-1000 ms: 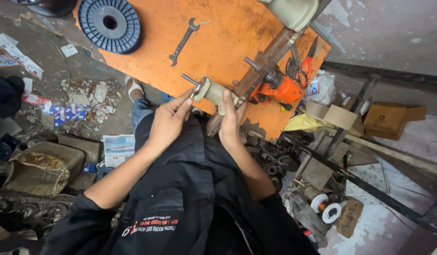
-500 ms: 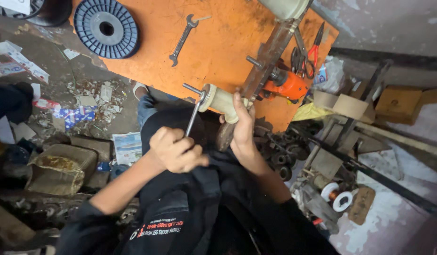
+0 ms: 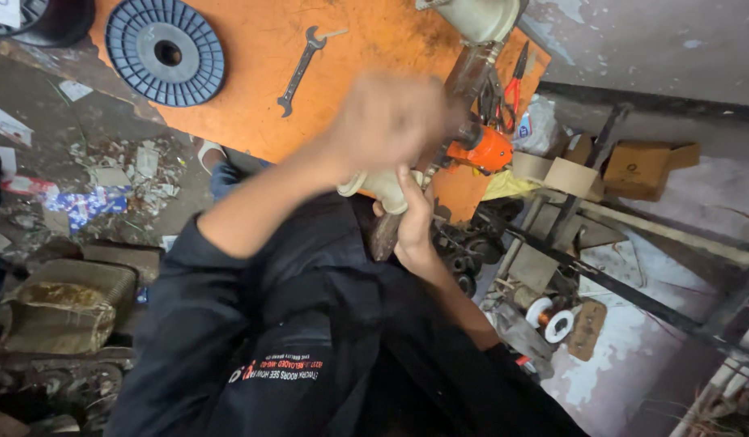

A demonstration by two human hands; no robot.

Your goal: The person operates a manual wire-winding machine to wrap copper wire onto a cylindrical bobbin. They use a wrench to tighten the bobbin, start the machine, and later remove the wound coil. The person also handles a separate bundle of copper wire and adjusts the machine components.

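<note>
My left hand (image 3: 388, 121) is raised close to the camera and badly blurred. It looks like a fist over the orange board (image 3: 245, 97), and I cannot make out whether anything is in it. My right hand (image 3: 413, 222) grips a cream-coloured cylindrical part (image 3: 376, 184) at the board's near edge, with the fingers wrapped around it from the right. A dark rusty bar (image 3: 384, 235) hangs below that part. Behind it a long rusty shaft (image 3: 469, 77) runs up to a pale housing (image 3: 480, 16).
A spanner (image 3: 300, 69) and a blue plastic spool (image 3: 165, 53) lie on the board. An orange power tool (image 3: 481, 148) and red-handled pliers (image 3: 516, 77) sit at its right edge. Cardboard boxes (image 3: 646, 166), a wire reel (image 3: 550, 320) and metal frame bars (image 3: 625, 287) crowd the right. Sacks (image 3: 63, 311) and litter cover the left floor.
My left hand has swung up from my lap toward the camera and is now motion-blurred; it held a thin metal rod before. My right hand stays on the cream part.
</note>
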